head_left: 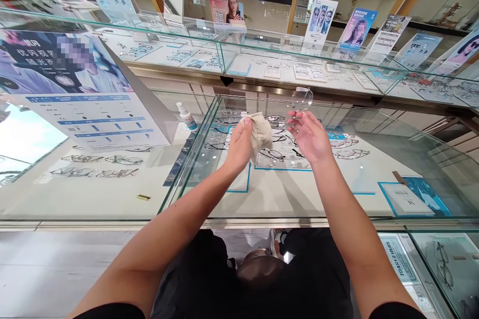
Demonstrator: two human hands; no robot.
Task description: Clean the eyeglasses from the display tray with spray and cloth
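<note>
My left hand (240, 145) is closed on a cream-coloured cloth (261, 132), which hangs bunched from the fingers over the glass counter. To the right, my right hand (310, 135) holds a thin-rimmed pair of eyeglasses (302, 98) by the fingertips. One round clear lens stands up above the fingers; the remainder of the frame is partly hidden by the hand. Cloth and eyeglasses are apart. Beneath both hands, several pairs of eyeglasses (275, 154) lie inside the glass display case.
A white spray bottle (187, 117) stands left of my left hand. Further left is a large printed sign (86, 89). Behind runs a raised glass showcase (258, 42) with eyewear and standing cards. A blue-edged card (407, 199) lies at the right.
</note>
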